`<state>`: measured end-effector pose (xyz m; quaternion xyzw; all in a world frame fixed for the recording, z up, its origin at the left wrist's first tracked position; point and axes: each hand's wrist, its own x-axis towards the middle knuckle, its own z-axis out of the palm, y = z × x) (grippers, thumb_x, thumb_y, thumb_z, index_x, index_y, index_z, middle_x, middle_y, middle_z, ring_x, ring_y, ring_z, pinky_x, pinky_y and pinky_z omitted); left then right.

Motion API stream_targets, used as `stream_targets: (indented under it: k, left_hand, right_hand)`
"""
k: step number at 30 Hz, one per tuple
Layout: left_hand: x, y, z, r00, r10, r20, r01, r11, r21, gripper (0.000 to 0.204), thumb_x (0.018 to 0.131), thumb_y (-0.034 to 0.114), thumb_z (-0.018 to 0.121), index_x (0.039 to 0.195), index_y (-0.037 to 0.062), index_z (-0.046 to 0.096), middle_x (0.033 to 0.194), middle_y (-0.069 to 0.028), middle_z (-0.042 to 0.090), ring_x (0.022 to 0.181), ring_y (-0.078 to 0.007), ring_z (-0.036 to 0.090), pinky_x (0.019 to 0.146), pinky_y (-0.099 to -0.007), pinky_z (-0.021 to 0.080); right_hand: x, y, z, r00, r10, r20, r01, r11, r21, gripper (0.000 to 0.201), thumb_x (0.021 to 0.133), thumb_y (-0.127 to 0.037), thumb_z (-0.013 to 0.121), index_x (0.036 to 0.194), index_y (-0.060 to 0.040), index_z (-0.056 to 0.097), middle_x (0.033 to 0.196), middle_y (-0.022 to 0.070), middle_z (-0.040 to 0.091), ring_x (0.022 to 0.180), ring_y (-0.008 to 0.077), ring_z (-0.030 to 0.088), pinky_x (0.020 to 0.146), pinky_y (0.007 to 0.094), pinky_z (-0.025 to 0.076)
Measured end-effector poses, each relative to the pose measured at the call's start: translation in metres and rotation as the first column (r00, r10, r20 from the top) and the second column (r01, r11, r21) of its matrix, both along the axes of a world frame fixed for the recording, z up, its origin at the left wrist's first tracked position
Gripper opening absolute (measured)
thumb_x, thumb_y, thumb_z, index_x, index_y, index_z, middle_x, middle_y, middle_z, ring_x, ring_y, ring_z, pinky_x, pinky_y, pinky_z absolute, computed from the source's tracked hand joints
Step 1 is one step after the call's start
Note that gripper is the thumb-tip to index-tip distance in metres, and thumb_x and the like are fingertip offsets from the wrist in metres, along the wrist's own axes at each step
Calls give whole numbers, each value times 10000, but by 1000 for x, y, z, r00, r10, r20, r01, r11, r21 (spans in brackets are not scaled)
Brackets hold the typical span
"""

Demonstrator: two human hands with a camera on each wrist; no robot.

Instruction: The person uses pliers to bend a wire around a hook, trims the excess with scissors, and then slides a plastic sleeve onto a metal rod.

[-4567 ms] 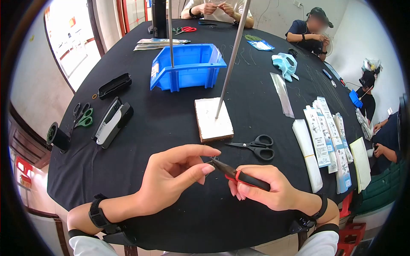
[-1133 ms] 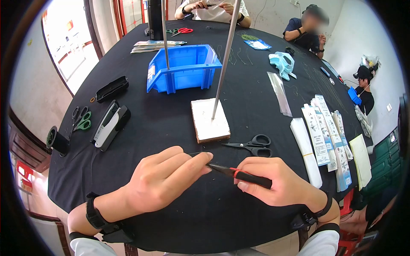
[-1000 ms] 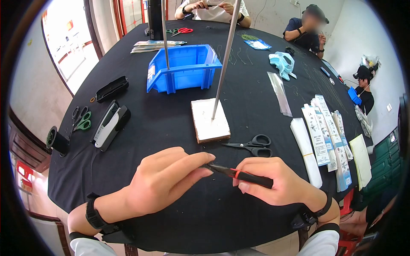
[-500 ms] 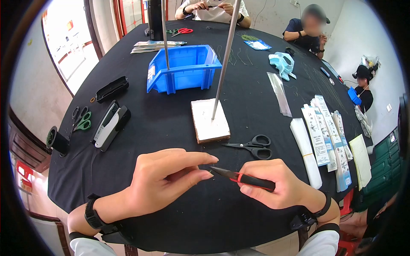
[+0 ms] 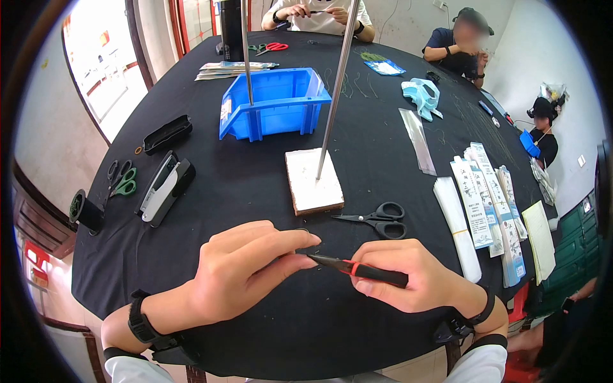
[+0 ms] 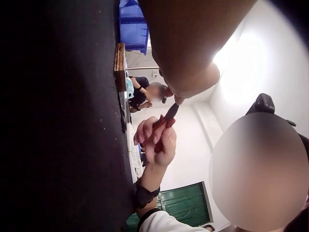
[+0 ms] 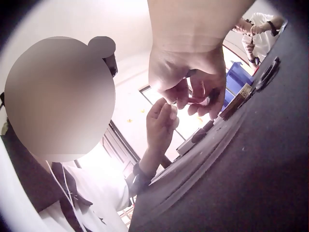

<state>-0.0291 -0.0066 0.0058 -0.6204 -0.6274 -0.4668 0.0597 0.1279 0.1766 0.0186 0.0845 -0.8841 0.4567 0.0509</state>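
In the head view, my left hand point(image 5: 246, 268) has its thumb and index finger bent toward each other, with a thin dark line showing at the fingertips. Black-and-red pliers point(image 5: 373, 271) are gripped in my right hand point(image 5: 405, 274), their pointed jaws together at the left fingertips. The left wrist view shows the pliers point(image 6: 171, 113) reaching from the right hand point(image 6: 159, 142) up to the left fingers. My left hand point(image 7: 161, 121) appears with fingers bunched in the right wrist view; whatever lies between them is too small to make out.
Black-handled scissors point(image 5: 383, 220) lie beyond my right hand. A white block point(image 5: 313, 191) holds an upright metal rod. Behind it stands a blue bin point(image 5: 287, 115). A stapler point(image 5: 166, 191) lies left, printed packets point(image 5: 476, 204) right. People sit across the table.
Since half a second ago, my left index finger and thumb have drawn closer together. The pliers have shifted slightly left and down, and their tips now meet the left thumb.
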Motion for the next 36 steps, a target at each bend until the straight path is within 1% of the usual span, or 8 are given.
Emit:
stream_targets:
  k: [9, 19, 22, 23, 25, 29, 31, 36]
  left_hand:
    - [2, 1, 1, 993, -18, -117, 22, 999, 30, 275, 679, 65, 755, 931, 4, 664, 605, -72, 554, 486, -157, 487, 438, -255, 353]
    - [1, 4, -3, 975, 48, -215, -30, 996, 89, 297, 653, 29, 761, 930, 5, 656, 595, -71, 534, 478, -162, 471, 436, -255, 344]
    - [-1, -1, 1, 992, 90, -83, -91, 996, -11, 253, 724, 46, 730, 958, -4, 650, 606, -53, 547, 483, -110, 466, 435, -232, 333]
    - [1, -1, 2, 967, 69, 244, -49, 995, -89, 231, 759, 64, 706, 971, -7, 647, 611, -45, 549, 484, -92, 456, 433, -223, 323]
    - [7, 1, 7, 610, 88, 787, 98, 978, -185, 203, 829, 101, 658, 996, -13, 641, 620, -28, 554, 486, -56, 436, 429, -203, 304]
    - [12, 0, -3, -52, 127, 991, 493, 866, -85, 295, 932, 199, 528, 1128, -14, 585, 649, -8, 519, 500, -34, 342, 441, -189, 241]
    - [18, 2, -8, -180, 163, 970, 558, 829, -36, 315, 949, 214, 499, 1160, -9, 568, 651, -11, 499, 515, -49, 326, 453, -196, 232]
    - [24, 2, -4, -194, 196, 961, 564, 824, -54, 239, 948, 200, 503, 1026, -4, 600, 653, -14, 497, 520, -60, 309, 452, -204, 224]
  right_hand:
    - [4, -2, -1, 993, -28, -115, 50, 980, 194, 129, 761, -72, 671, 792, 26, 595, 706, 115, 568, 540, 256, 530, 466, 316, 402]
    - [1, -2, -1, 990, -96, -106, 112, 982, 154, 145, 782, -107, 666, 824, 23, 617, 754, 111, 593, 606, 241, 566, 537, 302, 441]
    - [1, 2, -1, 994, -103, 23, 103, 995, 0, 139, 799, -111, 657, 828, 20, 619, 764, 100, 602, 639, 204, 571, 580, 284, 445]
    - [1, 4, -3, 992, -120, 37, 123, 990, -70, 133, 805, -109, 652, 829, 18, 620, 766, 97, 605, 656, 191, 574, 598, 277, 446]
    - [-1, 0, -2, 979, -201, 19, 200, 953, -227, 50, 803, -33, 610, 806, 17, 613, 872, 97, 620, 725, 141, 594, 659, 254, 469]
    - [-4, -4, -6, 917, -229, -326, 232, 972, -29, 159, 721, -39, 722, 840, 7, 627, 955, 116, 599, 792, 201, 610, 697, 273, 479]
    - [-3, -9, -9, 888, -221, -403, 255, 966, 34, 216, 692, -49, 753, 860, 6, 629, 975, 119, 589, 807, 225, 613, 697, 285, 486]
    - [-5, -18, -13, 843, -165, -512, 281, 947, 158, 264, 630, -29, 785, 831, 26, 622, 948, 139, 593, 795, 247, 609, 672, 297, 498]
